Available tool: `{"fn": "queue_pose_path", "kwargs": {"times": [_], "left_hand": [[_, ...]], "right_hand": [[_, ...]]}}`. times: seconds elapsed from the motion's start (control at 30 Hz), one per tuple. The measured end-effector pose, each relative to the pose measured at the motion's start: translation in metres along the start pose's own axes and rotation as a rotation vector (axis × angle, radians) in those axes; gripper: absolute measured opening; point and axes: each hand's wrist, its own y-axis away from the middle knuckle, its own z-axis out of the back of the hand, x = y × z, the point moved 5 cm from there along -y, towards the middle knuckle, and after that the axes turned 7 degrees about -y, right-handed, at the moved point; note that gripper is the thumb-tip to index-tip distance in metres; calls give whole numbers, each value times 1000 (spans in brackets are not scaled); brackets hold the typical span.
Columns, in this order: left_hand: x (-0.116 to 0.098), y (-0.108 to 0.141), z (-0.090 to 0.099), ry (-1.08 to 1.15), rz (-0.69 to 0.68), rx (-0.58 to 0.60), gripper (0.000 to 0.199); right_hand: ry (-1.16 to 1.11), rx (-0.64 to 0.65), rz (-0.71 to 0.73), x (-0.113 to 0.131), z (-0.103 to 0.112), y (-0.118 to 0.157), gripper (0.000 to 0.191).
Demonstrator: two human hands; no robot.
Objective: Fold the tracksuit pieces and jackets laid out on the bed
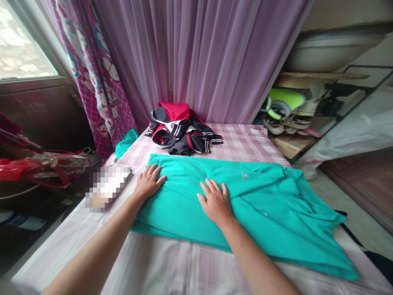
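A teal garment (190,213) with a small pale logo lies spread across the cloth-covered table, its wrinkled, layered end on the right. Whether it is a shirt or another piece of clothing I cannot tell. My left hand (149,180) rests flat on its left edge, fingers spread. Near the middle of the cloth, my right hand (215,200) presses down with its fingers apart. Neither hand grips the fabric.
A pile of dark, red and white clothes (184,131) lies at the table's back. A blurred-out flat object (107,188) and some teal cloth (126,142) are at the left. A purple curtain (199,61) hangs behind; a shelf with shoes (297,123) stands right.
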Motion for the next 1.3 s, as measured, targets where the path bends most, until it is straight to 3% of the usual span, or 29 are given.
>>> {"fn": "queue_pose_path", "kwargs": {"times": [0.63,0.8,0.87,0.97,1.13,1.3], "left_hand": [[-1,-1,-1,148,9,4,64],[25,-11,4,440,-5,39,59],[45,-9,8,619,20,-12,60],[74,4,7,832,162,-103,58],[89,29,-5,720,336,-171,49],[80,30,2,554,358,-103,42]], "right_hand": [[77,-37,24,-7,-7,0,49],[94,-60,15,-2,-4,0,47],[101,-84,11,-1,-3,1,46],[97,-100,30,-4,-6,0,46],[91,-122,76,-12,-13,-2,46],[92,-151,95,-14,-14,-1,45]]}}
